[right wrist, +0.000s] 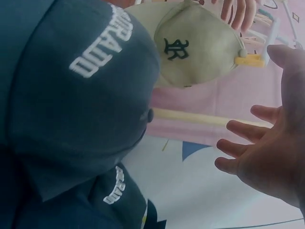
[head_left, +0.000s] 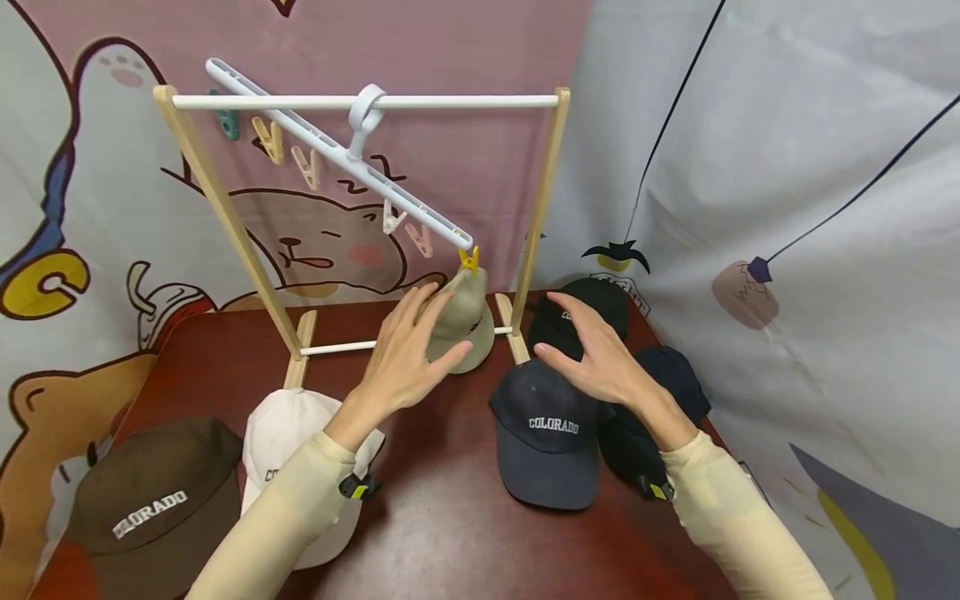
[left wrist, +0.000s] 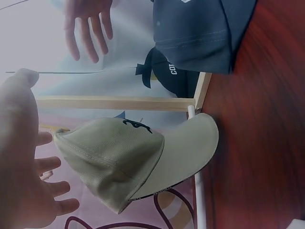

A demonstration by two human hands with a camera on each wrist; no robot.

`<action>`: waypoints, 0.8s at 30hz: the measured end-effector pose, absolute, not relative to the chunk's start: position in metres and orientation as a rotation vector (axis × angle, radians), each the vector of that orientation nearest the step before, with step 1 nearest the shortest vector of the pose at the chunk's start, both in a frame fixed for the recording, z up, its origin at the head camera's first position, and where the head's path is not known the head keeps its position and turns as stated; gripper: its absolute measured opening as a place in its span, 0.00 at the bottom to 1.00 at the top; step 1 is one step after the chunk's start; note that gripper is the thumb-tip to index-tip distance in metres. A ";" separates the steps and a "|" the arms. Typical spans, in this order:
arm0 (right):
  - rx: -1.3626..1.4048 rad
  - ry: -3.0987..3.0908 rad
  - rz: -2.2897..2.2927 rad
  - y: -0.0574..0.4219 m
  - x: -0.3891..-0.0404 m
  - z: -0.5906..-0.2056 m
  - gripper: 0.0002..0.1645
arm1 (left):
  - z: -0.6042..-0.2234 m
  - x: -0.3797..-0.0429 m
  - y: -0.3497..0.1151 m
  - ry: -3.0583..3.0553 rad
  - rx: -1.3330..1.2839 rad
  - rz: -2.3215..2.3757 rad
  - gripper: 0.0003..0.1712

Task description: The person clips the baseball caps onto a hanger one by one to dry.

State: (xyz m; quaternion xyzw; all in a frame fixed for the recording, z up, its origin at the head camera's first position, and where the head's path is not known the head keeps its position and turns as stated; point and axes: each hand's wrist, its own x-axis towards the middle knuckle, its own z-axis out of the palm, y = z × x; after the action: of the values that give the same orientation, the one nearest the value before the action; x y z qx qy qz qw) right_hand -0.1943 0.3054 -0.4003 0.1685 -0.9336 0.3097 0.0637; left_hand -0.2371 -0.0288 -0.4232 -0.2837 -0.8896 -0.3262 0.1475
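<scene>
A khaki baseball cap [head_left: 459, 321] hangs by its crown from a yellow clothespin [head_left: 468, 258] at the right end of a white clip hanger [head_left: 337, 154]. In the left wrist view the khaki cap [left wrist: 114, 157] hangs with its brim toward the table. My left hand [head_left: 405, 354] is just left of that cap, fingers spread, holding nothing. To the right, my right hand [head_left: 592, 350] is raised over a dark grey-blue cap [head_left: 546, 458] lettered COLORADO, its fingers loosely apart and holding nothing. The right wrist view shows a dark letter on the khaki cap [right wrist: 205, 52].
A wooden rack [head_left: 536, 200] with a white top bar [head_left: 465, 102] carries the hanger, whose other clothespins [head_left: 306, 167] hold nothing. Black caps [head_left: 588, 304] and a navy cap [head_left: 671, 383] lie at the right. A white cap [head_left: 288, 425] and a brown cap [head_left: 165, 467] lie at the left.
</scene>
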 end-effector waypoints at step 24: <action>0.197 -2.952 0.822 0.400 -0.242 -0.406 0.52 | -0.442 -0.195 -0.053 -2.522 -0.822 -0.966 0.46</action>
State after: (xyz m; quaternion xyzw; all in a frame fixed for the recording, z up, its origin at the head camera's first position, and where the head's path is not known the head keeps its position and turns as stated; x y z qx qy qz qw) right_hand -0.2423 0.4004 -0.4064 0.0642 -0.9608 0.2675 0.0354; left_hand -0.1952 -0.0526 -0.4424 -0.2875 -0.8820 -0.3380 0.1586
